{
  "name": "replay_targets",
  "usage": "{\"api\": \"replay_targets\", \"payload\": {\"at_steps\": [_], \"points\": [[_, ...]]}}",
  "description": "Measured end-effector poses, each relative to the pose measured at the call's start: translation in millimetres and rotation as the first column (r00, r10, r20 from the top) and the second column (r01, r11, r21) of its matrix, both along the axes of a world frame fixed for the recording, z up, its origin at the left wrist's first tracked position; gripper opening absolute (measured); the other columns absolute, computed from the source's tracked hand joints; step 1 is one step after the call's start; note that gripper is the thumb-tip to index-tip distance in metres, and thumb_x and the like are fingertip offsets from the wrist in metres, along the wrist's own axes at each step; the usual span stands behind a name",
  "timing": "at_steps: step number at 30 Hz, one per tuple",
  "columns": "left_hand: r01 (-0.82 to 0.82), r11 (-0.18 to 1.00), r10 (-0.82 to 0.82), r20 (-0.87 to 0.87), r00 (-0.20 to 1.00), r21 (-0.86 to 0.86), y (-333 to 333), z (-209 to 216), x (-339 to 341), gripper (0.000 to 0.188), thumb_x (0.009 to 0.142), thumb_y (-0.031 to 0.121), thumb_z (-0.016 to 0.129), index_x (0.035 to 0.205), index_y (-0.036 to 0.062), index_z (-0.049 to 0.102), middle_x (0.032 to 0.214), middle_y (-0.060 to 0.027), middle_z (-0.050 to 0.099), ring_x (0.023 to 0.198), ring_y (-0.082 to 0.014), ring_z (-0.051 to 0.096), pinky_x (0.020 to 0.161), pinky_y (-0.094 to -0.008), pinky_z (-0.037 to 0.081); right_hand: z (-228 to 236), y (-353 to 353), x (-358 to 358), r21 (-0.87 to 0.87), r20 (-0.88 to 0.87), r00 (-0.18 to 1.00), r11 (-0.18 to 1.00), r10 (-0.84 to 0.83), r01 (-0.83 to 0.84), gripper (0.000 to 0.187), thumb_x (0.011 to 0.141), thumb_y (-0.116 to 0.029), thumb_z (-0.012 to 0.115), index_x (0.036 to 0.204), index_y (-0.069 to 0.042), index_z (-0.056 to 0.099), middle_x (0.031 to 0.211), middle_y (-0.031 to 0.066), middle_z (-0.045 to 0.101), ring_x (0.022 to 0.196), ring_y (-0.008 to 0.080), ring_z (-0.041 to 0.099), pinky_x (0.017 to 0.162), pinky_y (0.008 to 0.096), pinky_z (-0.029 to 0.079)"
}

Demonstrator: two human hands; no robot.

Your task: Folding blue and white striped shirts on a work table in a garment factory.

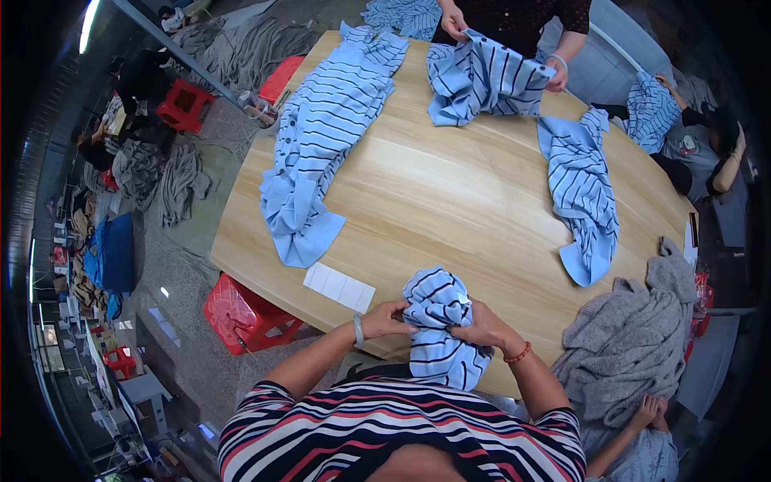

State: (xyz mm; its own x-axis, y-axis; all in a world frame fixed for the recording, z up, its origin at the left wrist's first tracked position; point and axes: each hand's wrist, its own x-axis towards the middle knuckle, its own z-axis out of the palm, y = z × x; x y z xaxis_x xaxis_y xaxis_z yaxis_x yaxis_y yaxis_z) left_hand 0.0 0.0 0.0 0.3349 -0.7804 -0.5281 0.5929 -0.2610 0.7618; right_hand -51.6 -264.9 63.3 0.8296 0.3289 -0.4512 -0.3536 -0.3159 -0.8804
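Note:
A bunched light blue knit garment with dark stripes (446, 341) is held at the near edge of the wooden table (450, 197), its lower part hanging toward my body. My left hand (387, 320) grips its left side, thumb and fingers closed on the fabric. On the other side my right hand (483, 326) pinches a fold of it; some fingertips are hidden in the cloth. A small white tag or label (466, 300) shows near my right fingers. Left of my left hand lies a white strip of paper marked into sections (339, 287).
Striped blue garments lie at the table's left (325, 120) and right (580, 193). Across the table, a person's hands hold up another striped garment (494, 79). Grey knitwear (634, 345) is heaped at the right, beside another person's hands (649, 413). A red stool (245, 313) stands at the left.

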Motion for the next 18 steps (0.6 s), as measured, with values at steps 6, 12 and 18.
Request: {"api": "replay_targets", "payload": {"at_steps": [6, 12, 18], "points": [[-0.316, 0.925, 0.064, 0.734, 0.676, 0.21, 60, 17, 98, 0.042, 0.074, 0.022, 0.075, 0.108, 0.0051, 0.057, 0.105, -0.0073, 0.057, 0.096, -0.0193, 0.055, 0.08, -0.0313, 0.047, 18, 40, 69, 0.009, -0.117, 0.99, 0.996, 0.084, -0.083, 0.055, 0.072, -0.021, 0.065, 0.119, 0.004, 0.051, 0.108, 0.0209, 0.062, 0.099, 0.0289, 0.061, 0.089, 0.0347, 0.046], [-0.667, 0.731, 0.189, 0.897, 0.399, 0.143, 112, 11, 186, 0.043, 0.073, 0.019, 0.074, 0.109, 0.0041, 0.056, 0.107, -0.0124, 0.054, 0.098, -0.0261, 0.054, 0.079, -0.0329, 0.046, 25, 80, 151, 0.1, -0.04, 0.944, 0.941, 0.329, -0.324, 0.051, 0.074, -0.022, 0.063, 0.119, 0.002, 0.053, 0.11, 0.0176, 0.063, 0.103, 0.0253, 0.059, 0.092, 0.0339, 0.044], [-0.624, 0.776, 0.074, 0.971, 0.228, 0.088, 136, -29, 201, 0.045, 0.071, 0.013, 0.073, 0.111, 0.0034, 0.055, 0.108, -0.0162, 0.053, 0.101, -0.0337, 0.052, 0.086, -0.0386, 0.044, 65, 116, 248, 0.058, -0.031, 0.958, 0.957, 0.285, -0.283, 0.051, 0.075, -0.018, 0.064, 0.121, 0.001, 0.052, 0.112, 0.0153, 0.062, 0.102, 0.0221, 0.057, 0.092, 0.032, 0.043]]}}
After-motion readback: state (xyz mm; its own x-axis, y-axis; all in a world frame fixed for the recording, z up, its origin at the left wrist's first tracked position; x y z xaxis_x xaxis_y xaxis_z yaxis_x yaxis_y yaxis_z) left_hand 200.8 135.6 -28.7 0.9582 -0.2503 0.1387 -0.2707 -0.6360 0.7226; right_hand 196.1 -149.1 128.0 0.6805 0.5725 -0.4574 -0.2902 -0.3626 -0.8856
